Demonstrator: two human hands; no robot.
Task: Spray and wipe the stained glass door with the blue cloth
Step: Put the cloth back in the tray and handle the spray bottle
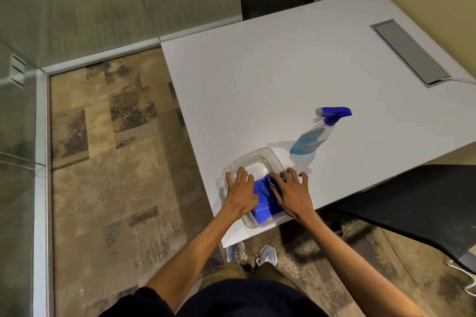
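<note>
A blue cloth (263,199) lies crumpled in a clear plastic tray (260,156) near the front corner of the white table (283,80). My left hand (240,192) rests flat on the tray's left side, fingers spread, touching the cloth's left edge. My right hand (292,194) lies on the cloth's right side with fingers spread; whether it grips the cloth I cannot tell. A clear spray bottle (311,141) with blue liquid and a blue trigger head stands just right of the tray. Glass panels (90,8) run along the left and back.
A grey cable hatch (409,53) sits in the table's far right, with a white cable beside it. A black chair (422,203) stands at the right under the table edge. Patterned carpet (116,162) covers the floor on the left.
</note>
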